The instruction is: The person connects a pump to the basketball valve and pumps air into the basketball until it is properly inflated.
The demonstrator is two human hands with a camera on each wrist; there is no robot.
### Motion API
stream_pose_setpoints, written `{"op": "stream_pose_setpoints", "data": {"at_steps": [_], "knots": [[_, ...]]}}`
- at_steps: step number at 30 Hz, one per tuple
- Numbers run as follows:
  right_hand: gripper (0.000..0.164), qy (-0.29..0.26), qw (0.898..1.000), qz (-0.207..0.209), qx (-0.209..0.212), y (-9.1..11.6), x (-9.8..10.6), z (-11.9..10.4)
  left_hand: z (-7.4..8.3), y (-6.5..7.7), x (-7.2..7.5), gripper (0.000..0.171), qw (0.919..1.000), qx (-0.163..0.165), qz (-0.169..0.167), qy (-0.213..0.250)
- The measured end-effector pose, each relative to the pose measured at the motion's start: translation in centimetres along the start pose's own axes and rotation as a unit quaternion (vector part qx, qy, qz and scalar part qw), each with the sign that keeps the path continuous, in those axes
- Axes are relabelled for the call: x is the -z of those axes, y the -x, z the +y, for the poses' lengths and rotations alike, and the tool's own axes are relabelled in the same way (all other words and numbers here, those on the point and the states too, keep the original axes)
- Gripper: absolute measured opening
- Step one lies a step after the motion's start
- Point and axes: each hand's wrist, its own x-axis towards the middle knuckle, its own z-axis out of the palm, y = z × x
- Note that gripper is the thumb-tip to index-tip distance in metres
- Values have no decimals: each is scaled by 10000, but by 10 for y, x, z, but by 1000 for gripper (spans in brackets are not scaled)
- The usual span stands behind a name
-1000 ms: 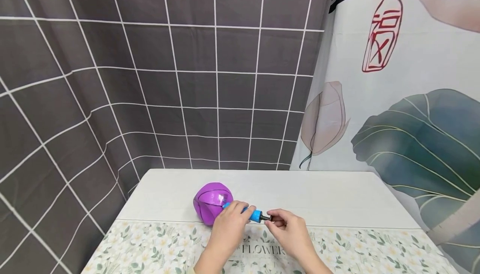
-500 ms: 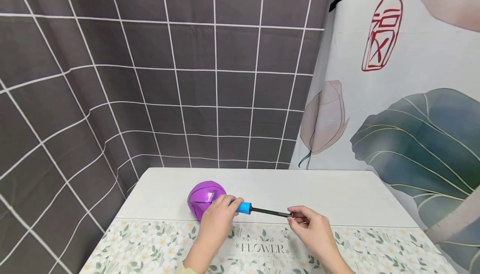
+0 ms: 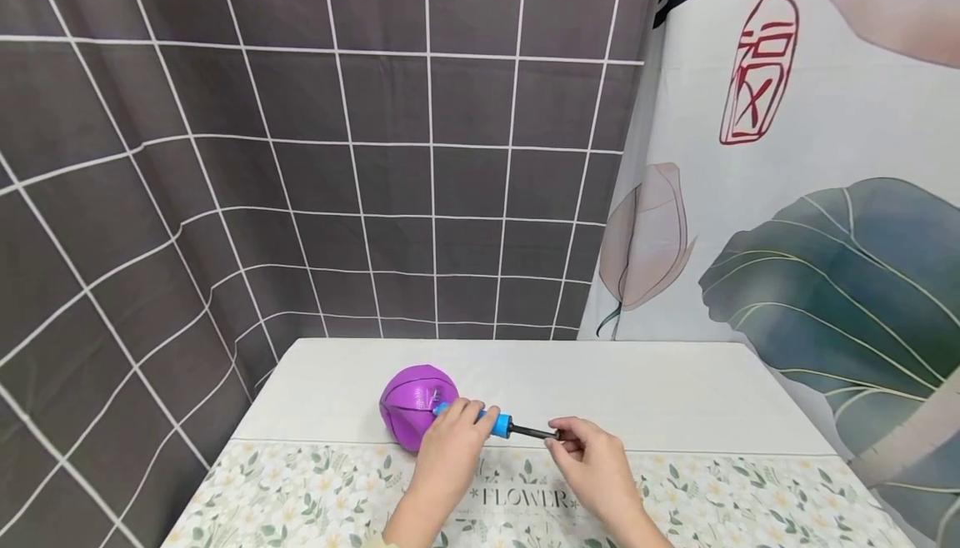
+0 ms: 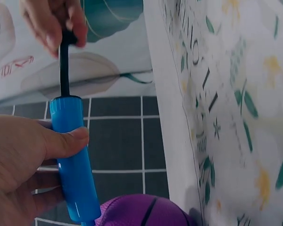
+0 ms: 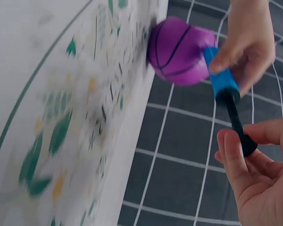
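A purple ball (image 3: 412, 402) with black seams, its side dented in, sits on the table left of the middle. Against it stands the tip end of a blue hand pump (image 4: 75, 169). My left hand (image 3: 452, 448) grips the pump's blue barrel, thumb across it in the left wrist view. Out of the barrel's other end comes a black rod (image 3: 531, 431), partly drawn out. My right hand (image 3: 596, 465) pinches the black handle (image 5: 247, 145) at the rod's end between thumb and fingers. The place where the pump meets the ball is mostly hidden by the left hand.
A floral cloth (image 3: 300, 490) with the word FLOWER covers the table's near half; the far half is a plain white surface (image 3: 637, 390). Behind hangs a dark grid curtain (image 3: 390, 181), and at the right a white leaf-print curtain (image 3: 825, 281).
My right hand first drew the black rod far out to the right, then moved back left, pushing it partway in. The ball and left hand shifted slightly left, then back right.
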Motion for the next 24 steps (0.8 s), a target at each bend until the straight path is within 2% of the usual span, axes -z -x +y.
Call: {"op": "stream_pose_setpoints", "data": {"at_steps": [6, 12, 17, 24], "knots": [[16, 86, 9995, -301, 33, 0, -15, -7, 9, 1, -3, 45, 9997, -234, 87, 60], [17, -286, 9982, -515, -58, -2, -15, -4, 2, 3, -7, 46, 9986, 53, 238, 467], [16, -420, 9981, -366, -246, -4, -6, 1, -10, 5, -9, 43, 9982, 172, 311, 493], [20, -295, 9986, -148, -403, -6, 17, 11, -25, 4, -5, 43, 9980, 346, 352, 405]]}}
